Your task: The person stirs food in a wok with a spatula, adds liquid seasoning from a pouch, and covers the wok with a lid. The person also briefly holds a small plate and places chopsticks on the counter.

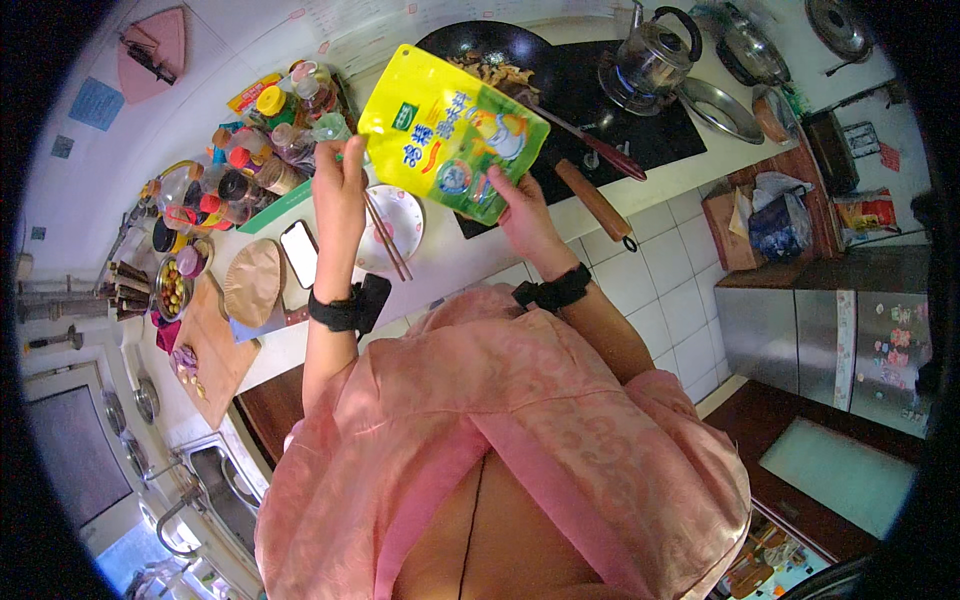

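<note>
A yellow and green seasoning pouch (454, 135) with a chicken cartoon and printed writing is held up, tilted, in front of the stove. My right hand (521, 214) grips its lower right corner, thumb on the printed face. At the pouch's left edge, my left hand (339, 180) has its fingers closed on the corner; the fingertips are partly hidden. Behind the pouch, a black wok (487, 39) contains cooked sliced food (502, 75). Below the pouch, wooden chopsticks (388, 238) lie across a patterned white plate (411, 225).
A kettle (656, 64) stands over a lit burner on the black cooktop (671, 142). A red-handled utensil (600, 150) and the wok's wooden handle (592, 199) project forward. Seasoning bottles (240, 180), a phone (300, 255) and a cutting board (217, 367) occupy the left counter.
</note>
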The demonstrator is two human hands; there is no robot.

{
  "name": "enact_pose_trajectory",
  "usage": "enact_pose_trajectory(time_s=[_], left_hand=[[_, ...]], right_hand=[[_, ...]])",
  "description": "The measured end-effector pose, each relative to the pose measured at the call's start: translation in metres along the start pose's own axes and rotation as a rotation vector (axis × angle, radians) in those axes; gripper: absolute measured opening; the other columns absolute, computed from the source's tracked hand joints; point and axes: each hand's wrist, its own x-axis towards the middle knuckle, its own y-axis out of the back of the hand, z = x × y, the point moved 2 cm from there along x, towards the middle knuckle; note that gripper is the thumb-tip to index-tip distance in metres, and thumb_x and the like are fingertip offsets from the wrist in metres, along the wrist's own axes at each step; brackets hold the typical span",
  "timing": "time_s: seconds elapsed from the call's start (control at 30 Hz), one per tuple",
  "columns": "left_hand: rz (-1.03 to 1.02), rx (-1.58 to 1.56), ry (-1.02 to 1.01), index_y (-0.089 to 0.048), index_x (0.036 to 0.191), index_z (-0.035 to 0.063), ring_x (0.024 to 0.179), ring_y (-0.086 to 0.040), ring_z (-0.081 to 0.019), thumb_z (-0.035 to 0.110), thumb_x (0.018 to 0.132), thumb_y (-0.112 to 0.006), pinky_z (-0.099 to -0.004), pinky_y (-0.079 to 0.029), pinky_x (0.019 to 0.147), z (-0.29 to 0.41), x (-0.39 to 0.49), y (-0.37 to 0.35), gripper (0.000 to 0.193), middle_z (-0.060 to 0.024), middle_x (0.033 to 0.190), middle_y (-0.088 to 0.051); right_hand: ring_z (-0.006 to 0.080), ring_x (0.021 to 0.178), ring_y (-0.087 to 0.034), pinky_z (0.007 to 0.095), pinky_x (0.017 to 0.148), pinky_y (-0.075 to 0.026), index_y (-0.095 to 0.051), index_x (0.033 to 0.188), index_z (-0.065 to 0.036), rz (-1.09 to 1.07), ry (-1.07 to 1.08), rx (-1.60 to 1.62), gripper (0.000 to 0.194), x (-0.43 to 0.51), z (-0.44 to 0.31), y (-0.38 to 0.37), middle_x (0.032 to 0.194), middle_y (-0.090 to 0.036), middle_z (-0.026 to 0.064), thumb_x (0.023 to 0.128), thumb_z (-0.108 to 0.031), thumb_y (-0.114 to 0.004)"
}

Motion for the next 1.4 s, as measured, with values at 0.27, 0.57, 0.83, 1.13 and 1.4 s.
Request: enact_pose_trajectory(time_s=[0.27, 0.57, 0.83, 1.13, 1.4], left_hand=[[-0.093, -0.259, 0.083, -0.057, 0.092, 0.0061, 0.050, -0.037, -0.0042, 0.033, 0.095, -0.051, -0.0203, -0.027, 0.045, 0.009, 0.000, -0.009, 0.027, 0.0042, 0.064, -0.045], [0.050, 0.019, -0.079, -0.052, 0.098, 0.0037, 0.054, -0.036, -0.0078, 0.027, 0.098, -0.047, -0.0237, -0.029, 0.049, 0.018, -0.033, 0.021, 0.024, -0.0001, 0.060, -0.043], [0.220, 0.242, -0.097, -0.052, 0.096, 0.0026, 0.058, -0.037, -0.0113, 0.024, 0.098, -0.047, -0.0265, -0.033, 0.052, 0.015, -0.069, 0.022, 0.022, -0.0036, 0.065, -0.044], [0.307, 0.321, 0.047, -0.052, 0.098, 0.0003, 0.061, -0.046, -0.0209, 0.021, 0.097, -0.049, -0.0336, -0.040, 0.059, 0.026, -0.089, 0.017, 0.021, -0.0151, 0.071, -0.053], [0.310, 0.270, -0.042, -0.049, 0.098, 0.0010, 0.064, -0.048, -0.0254, 0.022, 0.098, -0.047, -0.0351, -0.041, 0.061, 0.033, -0.091, 0.016, 0.021, -0.0171, 0.075, -0.054]], right_hand=[[0.0150, 0.082, -0.065, 0.0283, 0.069, -0.055, -0.052, 0.118, -0.004, -0.128, -0.345, -0.364, 0.037, -0.014, -0.042, 0.010, 0.100, -0.065, 0.0058, 0.090, -0.025, -0.062], [0.0116, 0.064, -0.055, 0.0262, 0.056, -0.047, -0.062, 0.102, -0.005, 0.118, 0.321, -1.344, 0.017, 0.042, -0.186, 0.236, 0.088, -0.061, 0.0029, 0.085, -0.008, -0.063], [0.0262, 0.106, -0.056, 0.0350, 0.094, -0.042, -0.053, 0.120, -0.006, -0.407, 0.512, -1.457, 0.042, 0.110, -0.073, 0.343, 0.122, -0.054, 0.0090, 0.082, -0.011, -0.069], [0.0301, 0.087, -0.061, 0.0370, 0.074, -0.049, -0.055, 0.103, -0.005, -0.374, -0.146, -1.634, 0.025, 0.173, -0.068, 0.319, 0.096, -0.061, 0.0166, 0.086, -0.021, -0.063], [0.0339, 0.078, -0.065, 0.0368, 0.068, -0.052, -0.052, 0.108, 0.002, -0.004, 0.258, -1.921, 0.037, 0.168, -0.070, 0.316, 0.088, -0.066, 0.0191, 0.085, -0.024, -0.062]])
